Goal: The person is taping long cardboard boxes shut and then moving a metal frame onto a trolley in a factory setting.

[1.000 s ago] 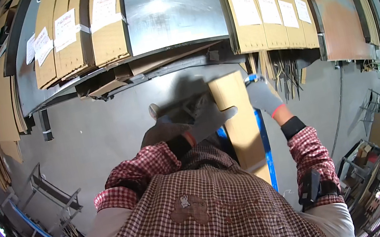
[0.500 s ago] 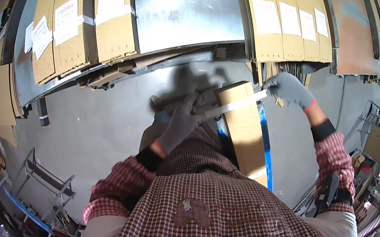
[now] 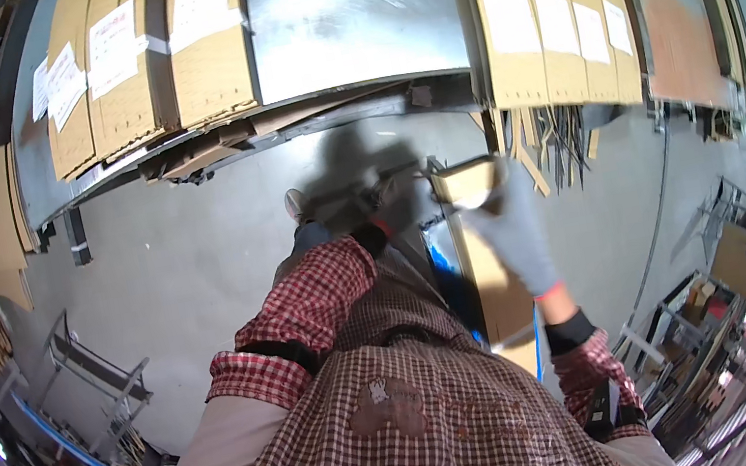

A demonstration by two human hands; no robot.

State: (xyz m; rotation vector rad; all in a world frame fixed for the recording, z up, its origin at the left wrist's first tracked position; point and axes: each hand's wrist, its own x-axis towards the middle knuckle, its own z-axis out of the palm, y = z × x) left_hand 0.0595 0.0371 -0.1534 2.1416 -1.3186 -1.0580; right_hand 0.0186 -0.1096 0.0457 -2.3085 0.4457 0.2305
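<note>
A long, narrow cardboard piece (image 3: pixel 489 257) runs away from my body, with a blue edge showing along its left side. Both my hands, in grey gloves, are at its far end. My left hand (image 3: pixel 405 207) is by the left edge, its fingers dark and blurred. My right hand (image 3: pixel 514 226) reaches over the right edge, thumb side toward the middle; motion smears its fingers. Between the hands, a short whitish patch (image 3: pixel 473 199) shows on the cardboard, perhaps part of the pale strip. Whether either hand grips the strip is hidden.
Ahead stands a bench or rack with upright cardboard stacks (image 3: pixel 510 19) bearing white labels and a shiny metal sheet (image 3: pixel 355 16). Thin strips (image 3: pixel 562 145) hang below it at right. Metal frames stand at left (image 3: pixel 96 362) and right (image 3: pixel 676 339) on the grey floor.
The pale strip was stretched level between my hands above the cardboard. My right hand has come inward and down to the cardboard; my left has moved right, to its left edge.
</note>
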